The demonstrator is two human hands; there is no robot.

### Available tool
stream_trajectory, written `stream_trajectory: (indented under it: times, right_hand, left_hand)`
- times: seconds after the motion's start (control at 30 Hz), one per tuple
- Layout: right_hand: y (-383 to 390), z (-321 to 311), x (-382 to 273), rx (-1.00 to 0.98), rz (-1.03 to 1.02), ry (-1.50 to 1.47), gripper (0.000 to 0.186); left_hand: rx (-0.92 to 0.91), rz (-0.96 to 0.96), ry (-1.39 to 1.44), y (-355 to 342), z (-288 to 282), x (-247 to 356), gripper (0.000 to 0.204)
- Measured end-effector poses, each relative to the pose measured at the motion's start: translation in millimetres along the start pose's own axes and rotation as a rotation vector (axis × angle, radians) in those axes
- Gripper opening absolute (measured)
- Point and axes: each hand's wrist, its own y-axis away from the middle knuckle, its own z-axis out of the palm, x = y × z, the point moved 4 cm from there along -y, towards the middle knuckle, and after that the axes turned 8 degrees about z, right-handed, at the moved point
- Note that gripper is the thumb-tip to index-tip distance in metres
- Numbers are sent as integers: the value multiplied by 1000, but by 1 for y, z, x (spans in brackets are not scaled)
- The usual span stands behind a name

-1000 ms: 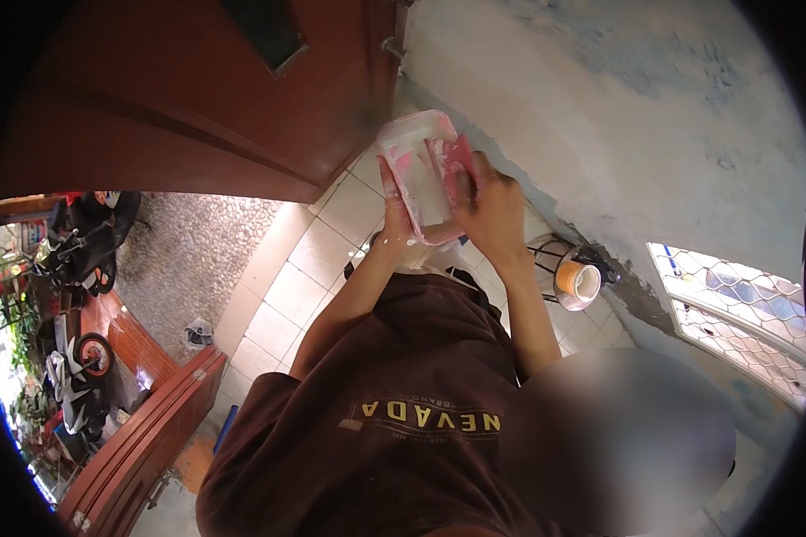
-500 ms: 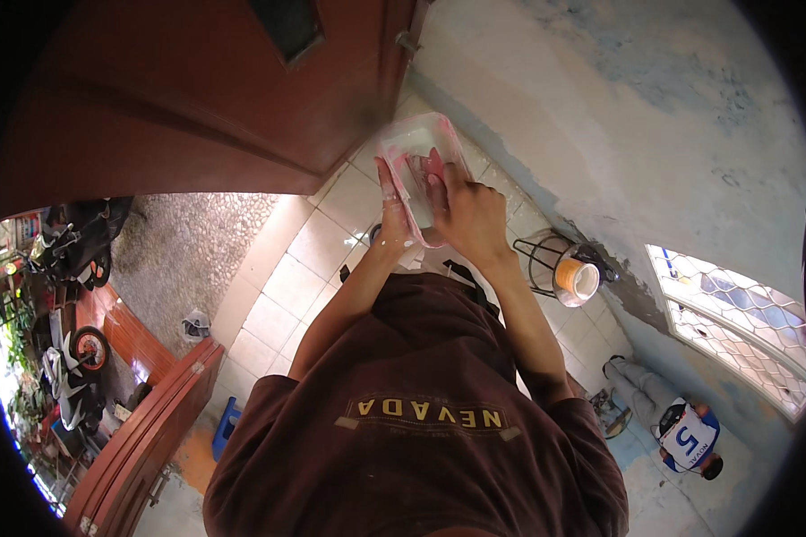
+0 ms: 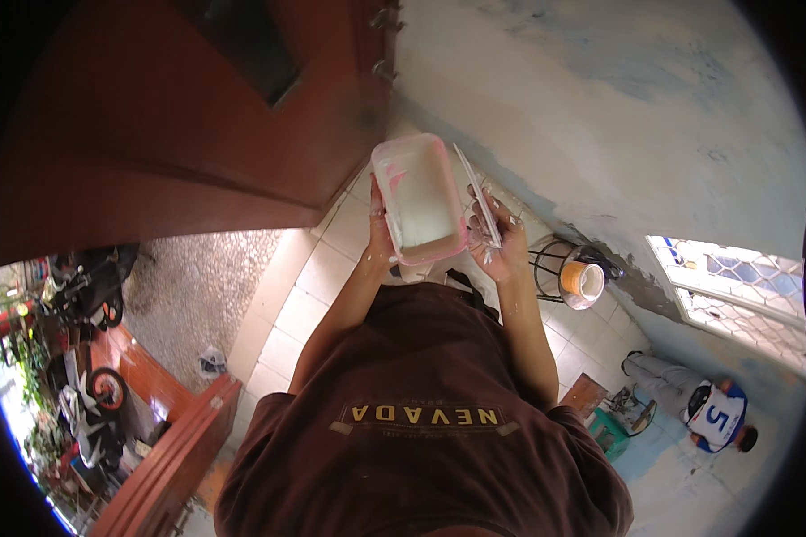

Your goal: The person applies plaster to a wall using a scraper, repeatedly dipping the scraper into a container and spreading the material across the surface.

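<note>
Head view shows my left hand (image 3: 381, 234) gripping the pink tray (image 3: 418, 199) of white paint from its left side; my right hand (image 3: 500, 240), just right of the tray, pinches a thin scraper (image 3: 477, 195). Both are raised before the pale wall (image 3: 618, 107).

A person in a dark brown short-sleeved T-shirt (image 3: 421, 430), seen from above, with a line of pale tan block lettering and a thin underline printed across the chest. The sleeves end above the elbows, leaving both forearms bare. The left hand (image 3: 381, 234) and right hand (image 3: 501, 240) wear no gloves, and whitish smears and flecks mark the fingers (image 3: 491, 208) and wrists.
</note>
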Motion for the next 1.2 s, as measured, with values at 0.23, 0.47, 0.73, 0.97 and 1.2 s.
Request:
stream_trajectory:
  times: [0.23,0.47,0.73,0.97,1.2]
  right_hand:
    - [15,-45,-41,45,-238,-101,40]
    - [96,66,-221,104,-971,331,46]
    - [192,257,-469,648,-2428,1219,32]
    - [103,384,-539,1360,-2501,1937,48]
    - [-22,253,-449,770,-1940,2511,52]
  left_hand:
    - [-5,-18,-123,-19,-27,-47,54]
    - [-108,-256,34,-47,0,-78,70]
    - [-201,-186,78,-94,48,-91,67]
    - [-175,-148,100,-108,89,-120,65]
    - [-175,-182,154,-133,80,-145,65]
